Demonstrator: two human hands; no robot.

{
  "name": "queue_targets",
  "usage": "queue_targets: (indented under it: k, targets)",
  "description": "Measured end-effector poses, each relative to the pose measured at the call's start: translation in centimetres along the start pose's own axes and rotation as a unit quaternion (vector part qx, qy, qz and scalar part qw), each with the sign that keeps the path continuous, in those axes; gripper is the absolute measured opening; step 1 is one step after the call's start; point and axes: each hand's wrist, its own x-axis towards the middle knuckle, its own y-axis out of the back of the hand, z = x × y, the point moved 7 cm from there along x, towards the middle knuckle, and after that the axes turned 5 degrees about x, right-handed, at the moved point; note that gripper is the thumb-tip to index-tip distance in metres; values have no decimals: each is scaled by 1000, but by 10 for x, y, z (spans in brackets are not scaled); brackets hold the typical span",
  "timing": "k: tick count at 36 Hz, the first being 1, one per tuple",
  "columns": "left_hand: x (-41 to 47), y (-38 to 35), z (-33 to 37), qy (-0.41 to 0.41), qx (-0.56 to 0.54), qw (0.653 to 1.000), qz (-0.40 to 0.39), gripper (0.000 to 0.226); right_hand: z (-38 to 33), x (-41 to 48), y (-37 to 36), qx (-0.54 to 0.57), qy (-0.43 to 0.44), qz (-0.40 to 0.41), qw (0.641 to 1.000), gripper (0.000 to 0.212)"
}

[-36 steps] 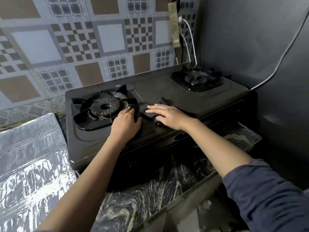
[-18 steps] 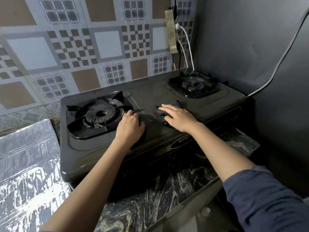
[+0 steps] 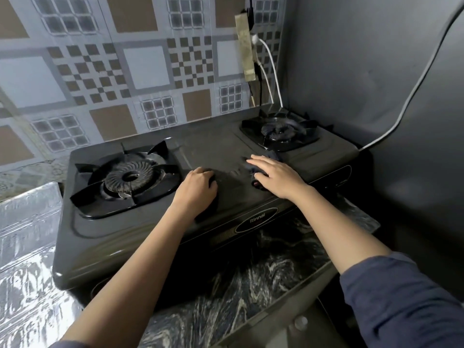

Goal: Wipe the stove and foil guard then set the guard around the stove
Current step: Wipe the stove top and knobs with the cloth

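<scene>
Bare forearms; dark blue sleeve pushed up the right arm.

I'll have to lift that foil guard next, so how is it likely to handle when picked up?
The foil guard lying left of the stove looks thin and crinkled, so probably light and floppy between its fold lines. The creases suggest it bends at the panels rather than staying flat. Its shiny surface may be slippery, so two hands seem wise.
</scene>
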Motion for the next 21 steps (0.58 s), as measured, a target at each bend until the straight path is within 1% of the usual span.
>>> queue_targets:
  k: [8, 13, 21]
  targets:
    - [16, -9, 16, 17, 2, 1000, -5, 34, 45, 0, 22, 12, -19, 25, 999, 45]
    - [28, -15, 26, 22, -1, 1000, -1, 34, 71, 1, 33, 17, -8, 44, 999, 43]
    - [47, -23, 42, 29, -9, 999, 8, 34, 115, -1, 54, 36, 3, 100, 994, 40]
